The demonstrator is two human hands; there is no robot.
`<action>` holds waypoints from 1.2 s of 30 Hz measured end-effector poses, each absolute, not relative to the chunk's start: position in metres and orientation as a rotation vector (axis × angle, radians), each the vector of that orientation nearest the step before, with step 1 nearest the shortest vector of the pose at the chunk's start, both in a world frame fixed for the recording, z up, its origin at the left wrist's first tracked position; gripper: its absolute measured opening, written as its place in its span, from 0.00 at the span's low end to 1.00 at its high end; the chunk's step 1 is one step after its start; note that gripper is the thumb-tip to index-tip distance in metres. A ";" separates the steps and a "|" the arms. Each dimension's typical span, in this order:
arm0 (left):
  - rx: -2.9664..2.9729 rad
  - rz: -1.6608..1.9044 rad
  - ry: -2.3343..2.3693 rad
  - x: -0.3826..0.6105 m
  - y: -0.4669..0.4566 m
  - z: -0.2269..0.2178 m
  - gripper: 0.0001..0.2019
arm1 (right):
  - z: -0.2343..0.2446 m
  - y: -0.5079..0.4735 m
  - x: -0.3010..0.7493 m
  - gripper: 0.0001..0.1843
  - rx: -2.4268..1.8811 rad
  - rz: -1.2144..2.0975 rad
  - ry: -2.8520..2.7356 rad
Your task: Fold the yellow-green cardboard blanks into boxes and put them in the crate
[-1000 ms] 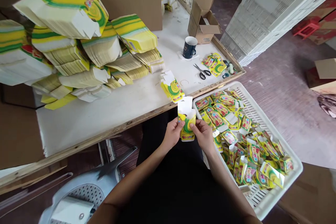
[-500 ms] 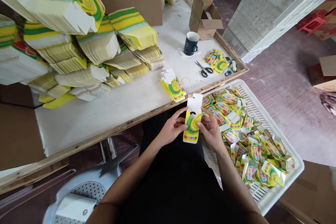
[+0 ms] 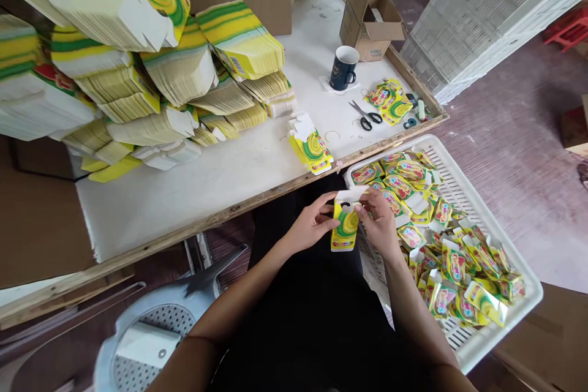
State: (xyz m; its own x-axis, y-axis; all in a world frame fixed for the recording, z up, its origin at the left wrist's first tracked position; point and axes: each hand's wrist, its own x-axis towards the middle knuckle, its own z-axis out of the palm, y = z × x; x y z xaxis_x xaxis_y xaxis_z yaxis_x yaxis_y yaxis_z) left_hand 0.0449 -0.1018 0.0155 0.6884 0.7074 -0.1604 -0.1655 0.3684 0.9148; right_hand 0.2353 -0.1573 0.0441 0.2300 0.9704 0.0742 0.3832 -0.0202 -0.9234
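Observation:
Between my two hands is a small yellow and green cardboard box [image 3: 345, 229], upright in front of my lap, with its white top flap bent over. My left hand [image 3: 312, 225] grips its left side, thumb on the printed front. At the upper right, my right hand [image 3: 380, 223] holds the box near the flap, fingers behind and thumb in front. Just beyond, a few flat cartons [image 3: 313, 150] lie at the table's edge. Beside my right arm stands a white plastic crate [image 3: 493, 229] holding many folded boxes [image 3: 452, 260].
Tall stacks of flat cartons [image 3: 174, 64] cover the left of the table [image 3: 151, 208]. A dark mug [image 3: 343, 67], scissors [image 3: 366, 116], packets [image 3: 389, 101] and an open cardboard box [image 3: 373, 18] stand farther right. A grey stool [image 3: 147, 343] is at lower left.
The white top flap stood straight up before; now it is folded over, and my right hand has moved up to it. The view has shifted slightly.

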 end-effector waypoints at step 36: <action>2.183 0.775 1.143 0.066 -0.027 -0.025 0.19 | 0.059 -0.183 0.268 0.11 -1.794 0.060 -1.072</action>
State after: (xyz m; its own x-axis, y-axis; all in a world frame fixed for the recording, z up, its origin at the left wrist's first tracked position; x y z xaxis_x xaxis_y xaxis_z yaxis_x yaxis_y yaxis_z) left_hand 0.0657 -0.0267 -0.0251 0.4721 0.8500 0.2338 0.5318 -0.4862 0.6934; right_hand 0.2678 -0.1829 0.0590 0.6056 0.6831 0.4082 0.6335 -0.1034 -0.7668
